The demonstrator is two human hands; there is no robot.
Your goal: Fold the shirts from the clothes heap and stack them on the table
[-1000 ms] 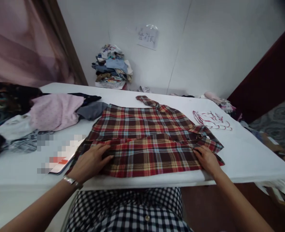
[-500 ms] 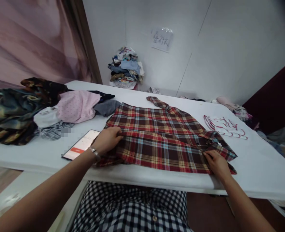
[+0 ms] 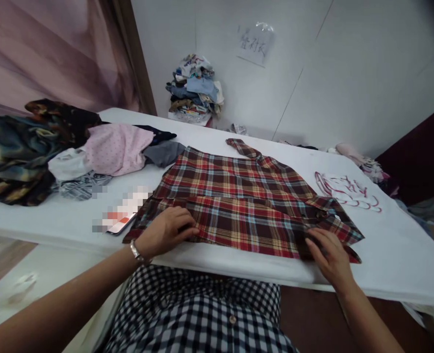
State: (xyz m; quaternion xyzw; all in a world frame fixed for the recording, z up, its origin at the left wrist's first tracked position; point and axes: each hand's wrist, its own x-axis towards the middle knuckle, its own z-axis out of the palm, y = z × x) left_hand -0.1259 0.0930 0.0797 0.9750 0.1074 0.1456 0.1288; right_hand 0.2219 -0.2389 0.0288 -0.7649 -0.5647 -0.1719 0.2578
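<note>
A red, brown and yellow plaid shirt lies spread on the white table, its collar end to the right and one sleeve reaching away at the back. My left hand, with a silver bracelet at the wrist, rests over the shirt's near left part. Its fingers are loosely bent, the thumb apart from them, with no cloth gripped. Near the collar, my right hand hovers at or lightly touches the front edge, fingers apart. A phone, partly blurred out, lies just left of the shirt.
Heaped clothes, with a pink dotted garment among them, fill the table's left end. A folded white garment with red trim lies to the right on the white table. Behind the table stands a clothes pile; a paper sign hangs above.
My left hand has let go of the shirt's edge and moved nearer to me and slightly right. The right hand's pinch has loosened. The shirt's near left corner now lies flatter beside the phone.
</note>
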